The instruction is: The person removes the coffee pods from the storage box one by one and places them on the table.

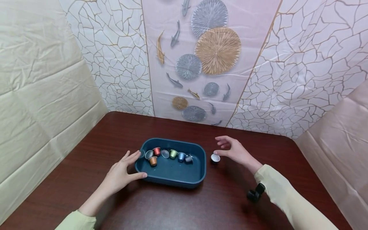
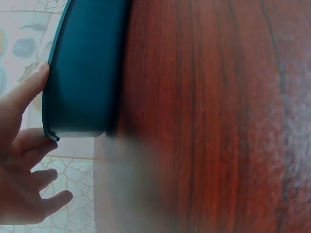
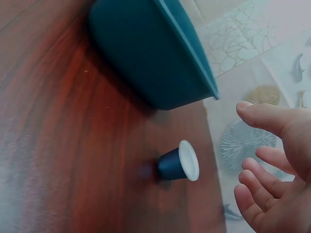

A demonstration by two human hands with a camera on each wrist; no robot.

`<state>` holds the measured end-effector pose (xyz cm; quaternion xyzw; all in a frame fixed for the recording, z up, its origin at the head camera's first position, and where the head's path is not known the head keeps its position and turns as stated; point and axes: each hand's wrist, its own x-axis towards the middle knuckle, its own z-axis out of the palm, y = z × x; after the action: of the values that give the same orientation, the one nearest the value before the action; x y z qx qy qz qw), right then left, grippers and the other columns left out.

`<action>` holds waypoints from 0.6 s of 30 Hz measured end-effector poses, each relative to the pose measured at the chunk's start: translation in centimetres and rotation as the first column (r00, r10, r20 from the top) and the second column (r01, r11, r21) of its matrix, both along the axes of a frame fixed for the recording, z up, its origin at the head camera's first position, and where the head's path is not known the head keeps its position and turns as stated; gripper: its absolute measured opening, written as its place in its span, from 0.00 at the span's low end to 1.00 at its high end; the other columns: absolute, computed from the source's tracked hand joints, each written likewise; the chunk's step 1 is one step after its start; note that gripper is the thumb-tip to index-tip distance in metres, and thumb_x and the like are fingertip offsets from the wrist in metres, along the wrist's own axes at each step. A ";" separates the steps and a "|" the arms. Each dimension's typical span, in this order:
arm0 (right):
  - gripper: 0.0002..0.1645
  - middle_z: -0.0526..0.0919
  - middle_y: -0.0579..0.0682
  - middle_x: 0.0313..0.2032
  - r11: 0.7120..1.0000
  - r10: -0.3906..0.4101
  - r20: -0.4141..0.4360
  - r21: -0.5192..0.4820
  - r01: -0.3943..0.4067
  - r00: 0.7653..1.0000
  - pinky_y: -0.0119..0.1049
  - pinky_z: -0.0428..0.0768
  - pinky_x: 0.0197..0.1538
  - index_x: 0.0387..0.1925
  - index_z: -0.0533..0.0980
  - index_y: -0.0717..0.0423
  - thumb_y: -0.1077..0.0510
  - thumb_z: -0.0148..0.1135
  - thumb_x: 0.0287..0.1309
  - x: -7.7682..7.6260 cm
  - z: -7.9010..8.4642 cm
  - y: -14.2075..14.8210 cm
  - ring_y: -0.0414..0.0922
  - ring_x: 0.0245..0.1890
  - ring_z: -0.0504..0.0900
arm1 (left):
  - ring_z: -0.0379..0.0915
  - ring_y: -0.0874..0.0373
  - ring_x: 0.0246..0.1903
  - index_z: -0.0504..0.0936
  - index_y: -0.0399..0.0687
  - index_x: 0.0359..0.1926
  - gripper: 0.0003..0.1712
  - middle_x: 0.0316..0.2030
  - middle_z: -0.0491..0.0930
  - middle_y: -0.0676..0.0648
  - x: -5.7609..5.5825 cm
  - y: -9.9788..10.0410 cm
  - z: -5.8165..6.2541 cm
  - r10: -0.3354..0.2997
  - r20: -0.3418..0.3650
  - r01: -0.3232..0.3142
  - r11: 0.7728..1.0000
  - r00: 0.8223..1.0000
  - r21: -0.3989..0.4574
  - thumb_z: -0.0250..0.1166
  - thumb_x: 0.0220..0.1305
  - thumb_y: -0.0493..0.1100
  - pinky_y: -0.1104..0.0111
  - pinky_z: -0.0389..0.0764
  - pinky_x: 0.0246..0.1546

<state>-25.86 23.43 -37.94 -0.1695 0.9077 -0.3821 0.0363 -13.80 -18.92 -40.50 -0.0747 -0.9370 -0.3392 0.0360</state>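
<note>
My left hand [image 1: 122, 171] spreads over the left end of a dark teal tray [image 1: 175, 183], its thumb and a finger touching the rim. In the left wrist view, the thumb [image 2: 35, 82] lies along the rim while the other fingers are apart. Off the tray's right end, a dark blue coffee capsule [image 3: 174, 164] stands on its narrow end, white lid facing up. My right hand [image 1: 234, 151] hovers beside and above this capsule, fingers loosely bent and thumb apart from it in the right wrist view.
Several coffee capsules lie inside the tray toward its back and left, among them a red one [image 1: 157, 151], an orange one [image 1: 153, 161], a green one [image 1: 173, 154] and a blue one [image 1: 181, 157]. Patterned cloth [image 1: 187, 95] hangs behind the dark wooden table [image 1: 161, 207].
</note>
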 end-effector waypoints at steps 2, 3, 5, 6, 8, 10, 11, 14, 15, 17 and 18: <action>0.35 0.81 0.63 0.54 1.000 0.001 -0.003 -0.002 -0.001 1.000 0.46 0.80 0.54 0.63 0.72 0.56 0.52 0.73 0.55 -0.1 0.5 -0.1 0.59 0.54 0.80 | 0.47 0.33 0.76 0.65 0.48 0.73 0.50 0.73 0.65 0.43 0.0 -0.1 -0.1 -0.003 0.005 0.003 1.000 1.000 0.003 0.75 0.53 0.56 0.31 0.65 0.61; 0.35 0.81 0.63 0.53 1.000 0.000 -0.006 -0.007 0.000 1.000 0.44 0.80 0.53 0.63 0.73 0.55 0.51 0.73 0.55 -0.2 0.7 -0.2 0.59 0.54 0.80 | 0.47 0.33 0.75 0.65 0.48 0.73 0.50 0.73 0.64 0.43 0.0 -0.1 -0.1 -0.004 0.007 0.004 1.000 1.000 0.003 0.75 0.53 0.57 0.31 0.65 0.61; 0.35 0.82 0.61 0.53 1.000 0.007 -0.016 -0.016 -0.007 1.000 0.42 0.80 0.52 0.63 0.73 0.55 0.52 0.73 0.54 -0.4 1.3 -0.3 0.59 0.53 0.81 | 0.47 0.33 0.75 0.65 0.48 0.73 0.50 0.73 0.64 0.43 -0.1 -0.1 -0.1 -0.005 0.010 0.005 1.000 1.000 0.005 0.75 0.53 0.57 0.31 0.65 0.60; 0.35 0.82 0.61 0.52 1.000 0.012 -0.018 -0.020 -0.012 1.000 0.42 0.80 0.52 0.63 0.73 0.55 0.52 0.73 0.54 -0.5 1.6 -0.5 0.59 0.53 0.81 | 0.47 0.33 0.75 0.65 0.48 0.73 0.50 0.73 0.64 0.43 -0.1 -0.1 -0.1 -0.005 0.011 0.005 1.000 1.000 0.005 0.75 0.53 0.57 0.31 0.65 0.60; 0.34 0.82 0.59 0.52 1.000 0.020 -0.025 -0.020 -0.021 0.999 0.43 0.80 0.53 0.62 0.73 0.55 0.52 0.73 0.55 -0.6 2.1 -0.8 0.58 0.53 0.81 | 0.47 0.33 0.75 0.65 0.48 0.73 0.50 0.73 0.65 0.43 -0.1 -0.1 0.0 -0.005 0.010 0.005 1.000 1.000 0.002 0.75 0.53 0.58 0.31 0.65 0.60; 0.34 0.83 0.58 0.53 0.999 0.031 -0.031 -0.010 -0.031 0.999 0.46 0.80 0.55 0.62 0.73 0.54 0.51 0.73 0.55 -0.8 2.6 -1.1 0.58 0.54 0.81 | 0.47 0.33 0.75 0.65 0.48 0.73 0.50 0.73 0.65 0.43 -0.1 -0.1 0.0 -0.006 0.005 0.006 1.000 1.000 -0.001 0.75 0.53 0.58 0.31 0.66 0.60; 0.34 0.83 0.58 0.53 0.999 0.038 -0.035 -0.009 -0.038 0.999 0.48 0.80 0.56 0.62 0.74 0.54 0.51 0.73 0.56 -0.9 2.8 -1.2 0.57 0.54 0.81 | 0.47 0.33 0.75 0.65 0.48 0.73 0.50 0.73 0.65 0.43 -0.1 0.0 0.0 -0.007 0.002 0.007 1.000 1.000 -0.003 0.75 0.53 0.58 0.31 0.66 0.60; 0.33 0.83 0.57 0.53 0.998 0.066 -0.037 -0.007 -0.067 0.997 0.52 0.78 0.60 0.62 0.74 0.52 0.50 0.73 0.55 -1.2 3.4 -1.9 0.56 0.55 0.80 | 0.48 0.33 0.75 0.65 0.48 0.73 0.51 0.72 0.65 0.44 -0.1 0.0 0.0 -0.008 -0.004 0.008 1.000 1.000 -0.009 0.74 0.52 0.59 0.32 0.67 0.59; 0.33 0.83 0.56 0.54 0.997 0.079 -0.033 -0.010 -0.080 0.996 0.52 0.77 0.60 0.61 0.75 0.52 0.50 0.73 0.55 -1.3 3.6 -2.2 0.55 0.55 0.80 | 0.48 0.33 0.75 0.65 0.48 0.73 0.51 0.72 0.65 0.44 -0.1 0.0 0.0 -0.007 -0.004 0.007 1.000 1.000 -0.011 0.74 0.52 0.60 0.32 0.68 0.59; 0.33 0.82 0.55 0.54 0.994 0.111 -0.029 -0.019 -0.111 0.993 0.53 0.77 0.61 0.61 0.75 0.51 0.50 0.73 0.55 -1.5 3.9 -2.9 0.55 0.55 0.80 | 0.48 0.33 0.75 0.65 0.48 0.73 0.51 0.72 0.65 0.43 0.0 0.0 0.0 -0.006 -0.003 0.006 1.000 1.000 -0.011 0.74 0.53 0.59 0.33 0.68 0.59; 0.33 0.82 0.55 0.54 0.992 0.127 -0.028 -0.019 -0.128 0.992 0.53 0.77 0.61 0.61 0.75 0.50 0.50 0.73 0.55 -1.5 4.1 -3.2 0.55 0.55 0.80 | 0.48 0.33 0.75 0.65 0.48 0.73 0.50 0.72 0.65 0.43 0.0 0.0 -0.1 -0.004 -0.002 0.004 1.000 1.000 -0.011 0.74 0.53 0.59 0.33 0.68 0.59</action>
<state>-27.34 20.18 -33.85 -0.2325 0.8914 -0.3863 0.0469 -13.82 -18.93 -40.56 -0.0772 -0.9387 -0.3341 0.0358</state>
